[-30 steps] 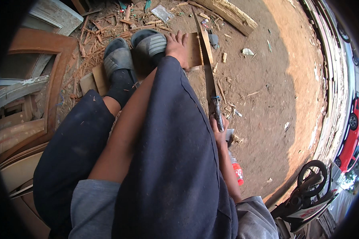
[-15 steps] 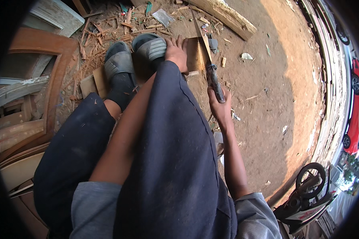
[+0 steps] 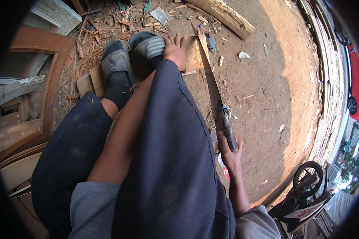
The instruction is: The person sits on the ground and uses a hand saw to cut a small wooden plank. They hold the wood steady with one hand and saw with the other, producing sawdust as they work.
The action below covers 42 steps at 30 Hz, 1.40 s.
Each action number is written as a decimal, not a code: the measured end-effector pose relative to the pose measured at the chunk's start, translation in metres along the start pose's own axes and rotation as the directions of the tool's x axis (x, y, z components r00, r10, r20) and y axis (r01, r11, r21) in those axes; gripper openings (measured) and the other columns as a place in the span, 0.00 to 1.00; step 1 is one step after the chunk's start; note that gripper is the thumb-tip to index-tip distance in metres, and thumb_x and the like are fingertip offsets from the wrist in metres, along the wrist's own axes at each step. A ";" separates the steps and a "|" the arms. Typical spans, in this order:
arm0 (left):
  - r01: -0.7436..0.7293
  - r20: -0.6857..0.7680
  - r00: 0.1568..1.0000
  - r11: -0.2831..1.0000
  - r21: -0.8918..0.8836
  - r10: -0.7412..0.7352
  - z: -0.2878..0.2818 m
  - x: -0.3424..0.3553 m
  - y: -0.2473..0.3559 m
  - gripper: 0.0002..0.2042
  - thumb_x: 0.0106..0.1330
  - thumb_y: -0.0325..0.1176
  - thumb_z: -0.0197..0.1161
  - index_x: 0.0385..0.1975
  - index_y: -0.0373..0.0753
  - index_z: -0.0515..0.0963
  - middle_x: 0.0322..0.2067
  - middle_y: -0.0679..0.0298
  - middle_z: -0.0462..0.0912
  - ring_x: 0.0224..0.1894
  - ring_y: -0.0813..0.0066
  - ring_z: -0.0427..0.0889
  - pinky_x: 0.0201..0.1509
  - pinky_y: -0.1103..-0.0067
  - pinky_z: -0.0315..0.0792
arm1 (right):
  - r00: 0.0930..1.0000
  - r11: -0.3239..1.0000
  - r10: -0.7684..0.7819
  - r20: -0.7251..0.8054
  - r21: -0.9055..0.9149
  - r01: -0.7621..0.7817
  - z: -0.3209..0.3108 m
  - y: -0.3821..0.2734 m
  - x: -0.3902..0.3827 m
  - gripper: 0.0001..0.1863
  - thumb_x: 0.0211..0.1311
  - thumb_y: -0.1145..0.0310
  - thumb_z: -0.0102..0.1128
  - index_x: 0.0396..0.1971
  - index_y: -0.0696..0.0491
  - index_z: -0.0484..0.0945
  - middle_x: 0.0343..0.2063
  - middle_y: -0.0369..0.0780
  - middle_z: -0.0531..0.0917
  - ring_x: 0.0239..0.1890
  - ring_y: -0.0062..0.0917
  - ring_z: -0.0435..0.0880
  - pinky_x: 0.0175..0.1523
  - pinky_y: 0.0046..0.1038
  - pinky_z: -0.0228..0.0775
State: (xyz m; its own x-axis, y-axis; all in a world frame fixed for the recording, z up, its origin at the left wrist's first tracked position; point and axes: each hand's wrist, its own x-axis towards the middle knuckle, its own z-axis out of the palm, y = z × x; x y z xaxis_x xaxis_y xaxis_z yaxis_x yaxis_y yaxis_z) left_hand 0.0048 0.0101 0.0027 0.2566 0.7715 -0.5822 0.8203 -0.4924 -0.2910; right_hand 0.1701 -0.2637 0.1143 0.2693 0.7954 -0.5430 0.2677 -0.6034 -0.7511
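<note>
My right hand [image 3: 229, 150] is closed round the dark handle of a handsaw [image 3: 212, 84]. The saw's long blade slants up and to the left, its far part lying along the right edge of a light wooden board [image 3: 192, 56]. My left hand [image 3: 174, 51] lies flat on that board, fingers stretched out and a little apart. Beside the hand, a foot in a grey slide sandal [image 3: 148, 44] rests on the wood. The other sandal [image 3: 116, 59] is just to the left. The board's left part is hidden under my foot and hand.
Wood chips and offcuts [image 3: 96, 36] litter the ground beyond my feet. A thick timber [image 3: 223, 16] lies at the far right. Brown wooden frames [image 3: 54, 49] lean at the left. A motorbike [image 3: 303, 195] and stacked planks [image 3: 327, 99] are on the right.
My right hand has pulled the saw back toward me, and more of the blade shows on the near side of the board. My left hand stays on the board.
</note>
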 end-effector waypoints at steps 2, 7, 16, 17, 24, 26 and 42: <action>0.005 -0.010 1.000 1.000 -0.002 -0.005 0.002 0.000 0.000 0.62 0.45 0.67 0.64 0.70 0.31 0.37 0.71 0.45 0.39 0.71 0.45 0.46 0.69 0.49 0.42 | 1.000 0.990 0.010 0.012 0.137 -0.012 0.018 -0.021 0.048 0.10 0.61 0.68 0.56 0.24 0.59 0.73 0.17 0.31 0.69 0.21 0.13 0.64 0.26 0.23 0.58; -0.046 -0.022 0.999 0.999 0.002 0.046 -0.005 0.001 0.005 0.62 0.45 0.67 0.64 0.70 0.31 0.40 0.71 0.45 0.41 0.71 0.46 0.47 0.68 0.49 0.42 | 0.988 0.983 -0.150 -0.021 0.108 0.152 0.050 -0.061 0.133 0.14 0.63 0.64 0.56 0.23 0.59 0.73 0.15 0.31 0.68 0.20 0.14 0.62 0.25 0.25 0.56; -0.066 -0.049 0.997 0.997 -0.038 0.064 0.000 0.004 0.005 0.62 0.45 0.67 0.65 0.70 0.31 0.39 0.71 0.45 0.41 0.71 0.46 0.47 0.68 0.49 0.44 | 0.995 0.991 -0.090 0.045 0.108 0.084 0.029 -0.026 0.091 0.12 0.63 0.65 0.56 0.25 0.58 0.73 0.16 0.29 0.67 0.21 0.12 0.63 0.25 0.22 0.55; -0.003 -0.029 1.000 1.000 -0.022 0.003 0.008 -0.004 -0.013 0.62 0.45 0.67 0.64 0.70 0.31 0.39 0.71 0.45 0.41 0.71 0.46 0.47 0.68 0.49 0.43 | 0.990 0.991 -0.109 0.088 0.093 0.101 0.030 -0.023 0.072 0.11 0.62 0.66 0.56 0.25 0.59 0.74 0.17 0.30 0.68 0.21 0.12 0.63 0.25 0.22 0.55; -0.023 -0.024 0.999 1.000 -0.014 0.022 0.000 -0.002 0.002 0.62 0.45 0.67 0.63 0.70 0.32 0.37 0.71 0.44 0.41 0.70 0.44 0.48 0.68 0.49 0.44 | 0.996 0.995 -0.070 0.059 -0.073 0.074 -0.010 0.038 -0.036 0.06 0.59 0.73 0.56 0.28 0.60 0.75 0.17 0.34 0.71 0.23 0.13 0.67 0.28 0.22 0.61; 0.003 -0.015 1.000 1.000 -0.006 -0.003 0.000 -0.004 -0.006 0.62 0.45 0.67 0.63 0.70 0.32 0.37 0.70 0.44 0.41 0.70 0.43 0.48 0.68 0.50 0.44 | 0.994 0.992 -0.094 0.063 -0.080 0.099 -0.009 0.042 -0.033 0.06 0.59 0.72 0.56 0.28 0.60 0.75 0.17 0.34 0.71 0.23 0.14 0.68 0.29 0.22 0.62; -0.022 -0.062 0.998 0.999 -0.035 0.019 0.004 0.000 -0.003 0.62 0.45 0.68 0.64 0.70 0.31 0.39 0.71 0.45 0.42 0.71 0.45 0.48 0.68 0.50 0.44 | 0.986 0.985 -0.166 0.034 0.045 0.164 0.045 -0.041 0.111 0.13 0.61 0.65 0.57 0.21 0.57 0.70 0.15 0.30 0.67 0.20 0.13 0.63 0.25 0.23 0.57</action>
State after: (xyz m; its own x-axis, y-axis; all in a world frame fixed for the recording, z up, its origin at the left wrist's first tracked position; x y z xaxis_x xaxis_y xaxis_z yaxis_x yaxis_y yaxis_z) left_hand -0.0003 0.0101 0.0004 0.3037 0.7854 -0.5394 0.8321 -0.4944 -0.2513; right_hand 0.1470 -0.1481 0.0680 0.1893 0.8860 -0.4232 0.2660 -0.4612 -0.8465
